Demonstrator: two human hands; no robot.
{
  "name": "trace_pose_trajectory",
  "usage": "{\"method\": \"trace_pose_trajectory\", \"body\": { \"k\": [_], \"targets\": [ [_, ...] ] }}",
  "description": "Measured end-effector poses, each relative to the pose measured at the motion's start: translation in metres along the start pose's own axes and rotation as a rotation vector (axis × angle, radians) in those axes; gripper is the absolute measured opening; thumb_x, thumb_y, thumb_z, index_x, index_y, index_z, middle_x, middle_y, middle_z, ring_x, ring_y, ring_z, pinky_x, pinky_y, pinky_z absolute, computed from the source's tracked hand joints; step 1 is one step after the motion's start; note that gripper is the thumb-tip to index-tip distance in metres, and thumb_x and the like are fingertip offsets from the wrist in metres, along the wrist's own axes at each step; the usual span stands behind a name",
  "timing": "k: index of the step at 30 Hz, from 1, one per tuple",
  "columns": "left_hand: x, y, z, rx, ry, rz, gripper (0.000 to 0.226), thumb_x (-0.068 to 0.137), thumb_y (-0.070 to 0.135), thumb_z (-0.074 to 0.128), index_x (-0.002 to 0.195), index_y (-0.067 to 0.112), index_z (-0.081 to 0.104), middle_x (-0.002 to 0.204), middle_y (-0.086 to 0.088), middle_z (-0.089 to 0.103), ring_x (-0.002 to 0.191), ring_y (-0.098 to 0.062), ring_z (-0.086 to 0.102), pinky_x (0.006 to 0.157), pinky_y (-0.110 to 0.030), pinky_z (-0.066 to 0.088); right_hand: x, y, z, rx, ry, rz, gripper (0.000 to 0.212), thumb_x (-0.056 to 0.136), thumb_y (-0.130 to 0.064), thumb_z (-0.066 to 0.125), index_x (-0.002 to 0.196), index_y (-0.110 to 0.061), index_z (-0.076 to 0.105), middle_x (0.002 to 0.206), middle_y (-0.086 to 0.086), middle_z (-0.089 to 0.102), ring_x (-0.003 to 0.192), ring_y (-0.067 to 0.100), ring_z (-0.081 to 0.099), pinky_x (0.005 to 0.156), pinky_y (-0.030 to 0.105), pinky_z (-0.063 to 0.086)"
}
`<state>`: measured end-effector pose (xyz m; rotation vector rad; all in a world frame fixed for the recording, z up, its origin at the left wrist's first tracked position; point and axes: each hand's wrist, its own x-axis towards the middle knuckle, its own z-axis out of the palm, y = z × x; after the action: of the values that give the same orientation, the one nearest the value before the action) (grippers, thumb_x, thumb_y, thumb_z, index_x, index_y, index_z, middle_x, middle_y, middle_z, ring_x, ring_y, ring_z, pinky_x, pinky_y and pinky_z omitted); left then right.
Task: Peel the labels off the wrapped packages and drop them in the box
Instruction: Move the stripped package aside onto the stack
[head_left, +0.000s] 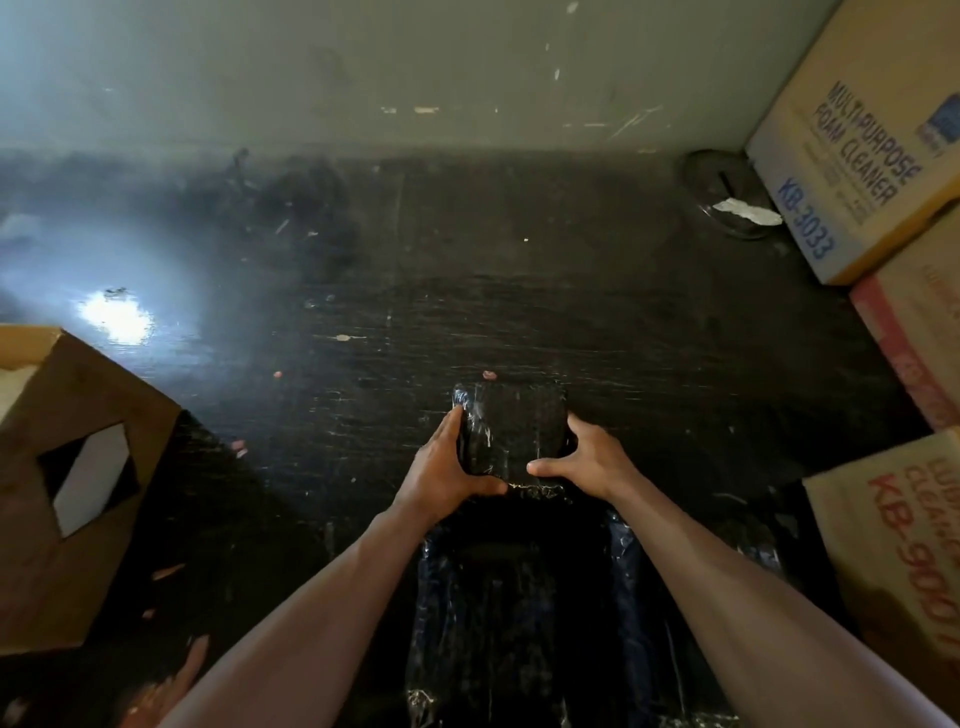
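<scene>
Black wrapped package (511, 428), long axis 12–6 o'clock, gripped by left hand (447, 467) and right hand (587, 460). Dark scuffed floor (519, 291); open box (78, 467) at 9 o'clock.

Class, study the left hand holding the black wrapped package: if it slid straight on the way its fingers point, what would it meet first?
Apart from the package the left hand already grips, probably only bare dark floor, then the far wall; depth is unclear.
</scene>
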<state>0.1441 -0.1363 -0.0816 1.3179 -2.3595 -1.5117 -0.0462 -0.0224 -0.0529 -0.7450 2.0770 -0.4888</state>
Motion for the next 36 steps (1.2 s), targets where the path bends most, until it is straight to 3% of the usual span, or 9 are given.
{"method": "trace_pose_trajectory", "body": {
  "k": [4,9,13,24,30,34,36],
  "targets": [
    [-0.007,0.001,-0.006,-0.015,0.013,0.026,0.114,0.056,0.036,0.094,0.151,0.036,0.03,0.134,0.013,0.058,0.126,-0.009,0.053,0.1,-0.022,0.04,-0.011,-0.006,0.002,0.034,0.021,-0.033,0.091,0.068,-0.043,0.087,0.146,-0.019,0.046,0.141,-0.001,0.056,0.135,0.022,0.048,0.104,0.03,0.038],
    [-0.039,0.012,-0.025,-0.052,0.106,0.071,0.112,0.059,0.035,0.094,0.151,0.035,0.03,0.127,0.019,0.058,0.115,-0.003,0.053,0.091,-0.012,0.04,-0.045,-0.023,-0.001,0.06,0.098,-0.135,0.102,0.075,-0.04,0.084,0.155,-0.012,0.027,0.157,0.007,0.038,0.144,0.025,0.036,0.113,0.035,0.03],
    [-0.084,0.015,-0.033,-0.04,0.134,0.102,0.119,0.054,0.049,0.092,0.153,0.035,0.028,0.137,0.01,0.059,0.125,-0.009,0.055,0.107,-0.034,0.045,-0.09,-0.023,0.01,0.049,0.14,-0.186,0.106,0.074,-0.047,0.083,0.156,-0.011,0.025,0.159,0.01,0.035,0.145,0.027,0.034,0.115,0.038,0.029],
    [-0.195,-0.018,0.009,-0.069,0.071,0.06,0.13,0.055,0.048,0.093,0.158,0.03,0.016,0.147,0.006,0.05,0.137,-0.016,0.044,0.115,-0.044,0.035,-0.187,0.029,0.068,0.059,0.134,-0.135,0.109,0.072,-0.048,0.084,0.156,-0.009,0.026,0.154,0.01,0.043,0.14,0.025,0.042,0.112,0.035,0.034],
    [-0.212,-0.027,0.025,-0.101,0.064,0.04,0.116,0.059,0.039,0.093,0.153,0.035,0.026,0.125,0.022,0.053,0.125,-0.006,0.048,0.101,-0.026,0.037,-0.206,0.038,0.079,0.018,0.142,-0.135,0.105,0.075,-0.044,0.083,0.155,-0.006,0.026,0.153,0.012,0.043,0.141,0.026,0.041,0.112,0.035,0.033],
    [-0.212,-0.026,0.023,-0.107,0.041,0.005,0.129,0.047,0.057,0.092,0.154,0.035,0.024,0.139,0.014,0.055,0.13,-0.011,0.05,0.111,-0.042,0.04,-0.213,0.043,0.088,0.026,0.211,-0.143,0.102,0.077,-0.047,0.08,0.155,-0.007,0.027,0.153,0.013,0.043,0.141,0.025,0.041,0.112,0.034,0.034],
    [-0.211,-0.025,0.022,-0.104,0.036,-0.024,0.134,0.046,0.054,0.093,0.156,0.033,0.02,0.144,0.008,0.052,0.133,-0.016,0.048,0.112,-0.047,0.039,-0.215,0.045,0.092,0.03,0.236,-0.141,0.1,0.079,-0.049,0.078,0.155,-0.008,0.027,0.153,0.012,0.044,0.141,0.025,0.041,0.111,0.035,0.036]
  ]
}}
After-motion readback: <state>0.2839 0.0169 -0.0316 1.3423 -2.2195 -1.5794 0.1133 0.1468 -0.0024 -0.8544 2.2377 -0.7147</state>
